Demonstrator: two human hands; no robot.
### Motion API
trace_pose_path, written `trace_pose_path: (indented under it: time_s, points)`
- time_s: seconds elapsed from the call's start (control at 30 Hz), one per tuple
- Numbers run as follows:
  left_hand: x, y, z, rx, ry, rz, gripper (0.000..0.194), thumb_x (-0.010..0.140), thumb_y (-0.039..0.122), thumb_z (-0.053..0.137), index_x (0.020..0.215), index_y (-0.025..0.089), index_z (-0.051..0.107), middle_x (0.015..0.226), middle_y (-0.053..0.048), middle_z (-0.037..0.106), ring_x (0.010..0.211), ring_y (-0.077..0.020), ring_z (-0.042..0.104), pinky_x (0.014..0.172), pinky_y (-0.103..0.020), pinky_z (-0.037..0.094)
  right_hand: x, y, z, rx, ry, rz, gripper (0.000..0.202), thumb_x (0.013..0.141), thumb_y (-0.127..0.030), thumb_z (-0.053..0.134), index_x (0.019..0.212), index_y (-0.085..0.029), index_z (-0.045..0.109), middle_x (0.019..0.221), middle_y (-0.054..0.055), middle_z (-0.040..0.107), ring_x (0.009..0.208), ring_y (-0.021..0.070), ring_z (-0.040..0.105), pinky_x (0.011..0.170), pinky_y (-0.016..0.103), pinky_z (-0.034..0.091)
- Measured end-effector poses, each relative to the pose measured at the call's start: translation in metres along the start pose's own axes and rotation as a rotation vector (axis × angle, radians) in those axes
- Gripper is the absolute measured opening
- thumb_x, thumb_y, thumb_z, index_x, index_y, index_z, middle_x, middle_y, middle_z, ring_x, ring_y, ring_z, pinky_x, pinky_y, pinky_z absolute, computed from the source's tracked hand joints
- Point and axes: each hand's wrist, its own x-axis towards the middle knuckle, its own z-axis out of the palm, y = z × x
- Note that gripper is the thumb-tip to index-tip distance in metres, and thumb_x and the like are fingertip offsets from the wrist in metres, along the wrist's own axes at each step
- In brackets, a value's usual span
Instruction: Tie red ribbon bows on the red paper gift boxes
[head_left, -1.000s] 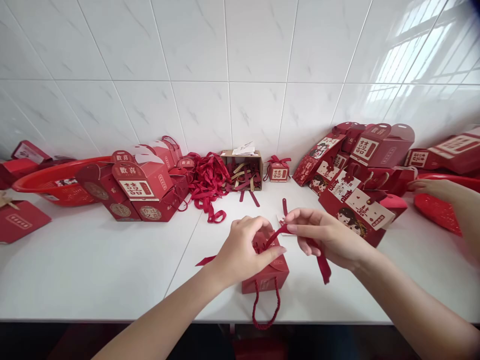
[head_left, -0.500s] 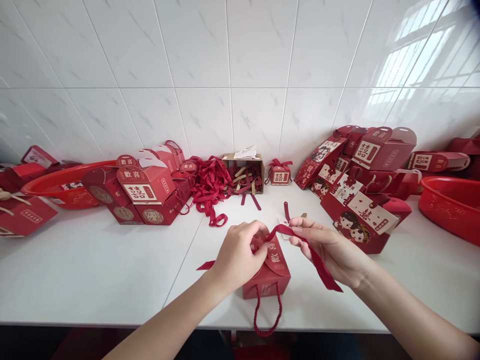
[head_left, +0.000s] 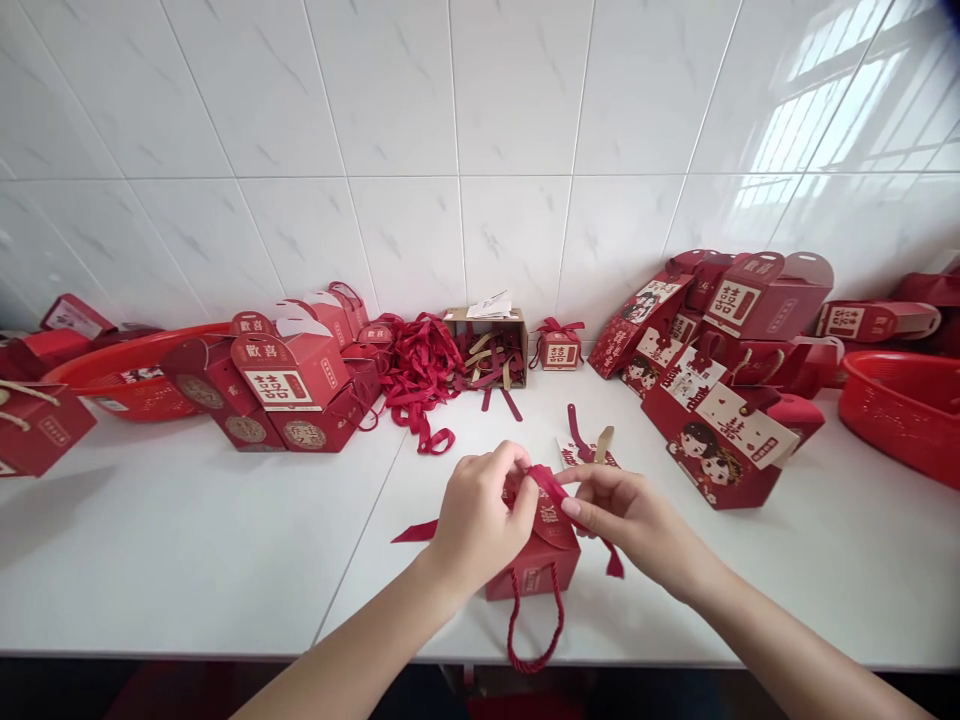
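A red gift box with a twisted rope handle stands near the table's front edge, in the middle. Over its top, my left hand is closed in a pinch on a dark red ribbon. One ribbon end pokes out left of that hand, lying toward the table. My right hand pinches the same ribbon between thumb and index finger at the box's upper right, and the other end hangs below it. My left fingers hide part of the box top.
Behind the box lie a printed card with strips. A ribbon heap, an open carton and a small bowed box line the wall. Red boxes and a basket are left; more boxes and another basket right.
My right hand has moved left and slightly down, closer to my left hand, bringing the ribbon against the box top. The card and strips behind show more. My left hand has barely moved.
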Motion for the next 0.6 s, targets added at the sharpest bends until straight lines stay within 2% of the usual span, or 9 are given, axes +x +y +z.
trace_pose_path:
  time_s: [0.17,0.33,0.47,0.6]
  points:
    - [0.0,-0.001,0.0,0.149,0.058,0.066,0.009,0.085,0.016,0.045,0.077,0.022,0.048,0.066,0.001,0.061,0.062,-0.017,0.055,0.07,-0.033,0.041,0.005,-0.002,0.012,-0.06,-0.012,-0.086,0.032,0.085,-0.046,0.061,0.098,-0.017,0.066,0.071,0.0,0.061,0.068,0.0139,0.055,0.065,0.026,0.044]
    - [-0.002,-0.004,-0.007,0.142,0.033,-0.003,0.01,0.086,0.019,0.045,0.077,0.022,0.048,0.065,0.001,0.06,0.062,-0.017,0.054,0.07,-0.033,0.04,0.004,0.001,0.011,-0.001,-0.045,-0.084,0.03,0.086,-0.046,0.06,0.093,-0.018,0.065,0.083,0.004,0.065,0.076,0.0159,0.057,0.071,0.028,0.046]
    - [-0.002,-0.005,-0.01,0.144,-0.024,-0.035,0.014,0.087,0.02,0.042,0.074,0.022,0.046,0.062,0.002,0.056,0.06,-0.0164,0.052,0.068,-0.031,0.039,0.004,0.002,0.01,-0.001,-0.016,-0.041,0.034,0.085,-0.05,0.058,0.085,-0.017,0.063,0.076,0.003,0.062,0.069,0.0146,0.055,0.065,0.026,0.044]
    - [0.001,-0.005,-0.008,0.23,-0.015,0.011,0.018,0.086,0.017,0.04,0.07,0.021,0.046,0.061,0.001,0.056,0.059,-0.0167,0.051,0.067,-0.032,0.036,0.011,-0.003,0.016,-0.212,0.022,-0.103,0.03,0.085,-0.046,0.058,0.095,-0.018,0.066,0.061,-0.002,0.055,0.058,0.0129,0.048,0.058,0.025,0.04]
